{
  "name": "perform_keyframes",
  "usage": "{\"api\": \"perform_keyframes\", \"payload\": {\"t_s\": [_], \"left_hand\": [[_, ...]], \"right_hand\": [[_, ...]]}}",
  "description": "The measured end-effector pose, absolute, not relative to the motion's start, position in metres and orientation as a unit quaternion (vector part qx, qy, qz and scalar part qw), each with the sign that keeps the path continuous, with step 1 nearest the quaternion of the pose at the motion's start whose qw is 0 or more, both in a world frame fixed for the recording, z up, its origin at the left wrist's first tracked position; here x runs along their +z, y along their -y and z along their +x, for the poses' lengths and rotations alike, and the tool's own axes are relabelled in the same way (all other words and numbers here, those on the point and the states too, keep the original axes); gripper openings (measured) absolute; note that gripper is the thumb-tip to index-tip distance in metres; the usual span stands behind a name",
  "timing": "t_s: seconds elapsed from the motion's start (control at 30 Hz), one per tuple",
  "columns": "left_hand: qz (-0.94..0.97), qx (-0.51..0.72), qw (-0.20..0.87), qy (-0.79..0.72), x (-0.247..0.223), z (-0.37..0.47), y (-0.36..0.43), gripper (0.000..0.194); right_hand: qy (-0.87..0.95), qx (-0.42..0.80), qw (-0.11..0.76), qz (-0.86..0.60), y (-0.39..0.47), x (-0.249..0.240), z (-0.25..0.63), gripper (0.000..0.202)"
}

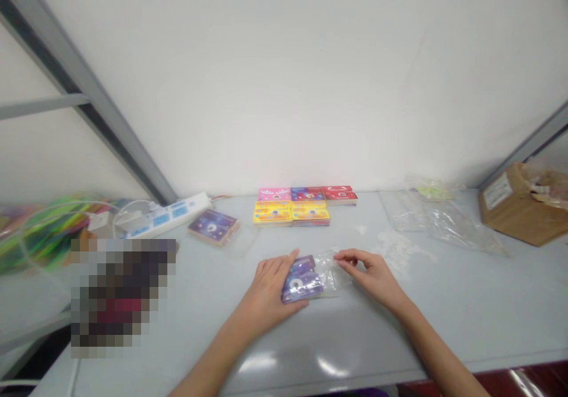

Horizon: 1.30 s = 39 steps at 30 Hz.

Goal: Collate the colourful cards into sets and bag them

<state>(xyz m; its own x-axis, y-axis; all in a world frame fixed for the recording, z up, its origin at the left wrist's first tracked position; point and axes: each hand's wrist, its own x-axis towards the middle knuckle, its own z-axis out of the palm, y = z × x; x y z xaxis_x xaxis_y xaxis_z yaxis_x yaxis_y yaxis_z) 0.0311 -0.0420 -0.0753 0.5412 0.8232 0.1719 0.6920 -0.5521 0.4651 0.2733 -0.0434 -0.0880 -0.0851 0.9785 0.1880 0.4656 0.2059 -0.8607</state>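
A stack of purple cards point(302, 280) lies on the grey table in front of me, in a clear plastic bag point(331, 276). My left hand point(273, 284) grips the cards from the left side, thumb along the near edge and fingers along the far edge. With thumb and fingertips pinched together, my right hand point(368, 273) holds the bag's right end. Behind, near the wall, stand stacks of yellow cards point(290, 213), pink cards point(274, 194), blue-and-red cards point(307, 194) and red cards point(341, 194).
Another bagged purple stack point(213, 226) lies left, beside a white power strip point(168, 216). Clear plastic bags point(448, 222) and a cardboard box point(523, 207) are at the right. Colourful strips point(53, 225) lie far left, near a pixelated area.
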Motion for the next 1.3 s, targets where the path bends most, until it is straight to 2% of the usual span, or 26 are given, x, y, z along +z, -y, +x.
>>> {"api": "perform_keyframes", "payload": {"t_s": [0.1, 0.2, 0.37, 0.47, 0.57, 0.73, 0.83, 1.3], "left_hand": [[0.861, 0.185, 0.176, -0.440, -0.075, 0.031, 0.042, 0.084], [0.861, 0.179, 0.181, -0.440, -0.074, 0.031, 0.042, 0.082], [0.858, 0.177, 0.184, -0.446, -0.074, 0.031, 0.041, 0.082], [0.857, 0.189, 0.178, -0.446, -0.075, 0.030, 0.041, 0.082], [0.849, 0.197, 0.173, -0.458, -0.077, 0.028, 0.039, 0.083], [0.833, 0.203, 0.179, -0.482, -0.078, 0.026, 0.039, 0.080], [0.828, 0.206, 0.185, -0.488, -0.077, 0.026, 0.039, 0.079], [0.833, 0.194, 0.185, -0.483, -0.073, 0.029, 0.041, 0.078]], "right_hand": [[0.671, 0.294, 0.409, -0.544, 0.042, -0.086, 0.277, 0.026], [0.656, 0.211, 0.424, -0.588, 0.036, -0.091, 0.295, 0.028], [0.640, 0.112, 0.373, -0.663, 0.026, -0.105, 0.330, 0.033], [0.616, 0.085, 0.381, -0.684, 0.029, -0.103, 0.339, 0.036], [0.621, 0.096, 0.374, -0.683, 0.040, -0.097, 0.339, 0.035], [0.686, 0.160, 0.273, -0.655, 0.061, -0.103, 0.338, 0.032], [0.685, 0.161, 0.245, -0.667, 0.066, -0.112, 0.341, 0.028], [0.670, 0.109, 0.278, -0.679, 0.074, -0.120, 0.345, 0.026]]}}
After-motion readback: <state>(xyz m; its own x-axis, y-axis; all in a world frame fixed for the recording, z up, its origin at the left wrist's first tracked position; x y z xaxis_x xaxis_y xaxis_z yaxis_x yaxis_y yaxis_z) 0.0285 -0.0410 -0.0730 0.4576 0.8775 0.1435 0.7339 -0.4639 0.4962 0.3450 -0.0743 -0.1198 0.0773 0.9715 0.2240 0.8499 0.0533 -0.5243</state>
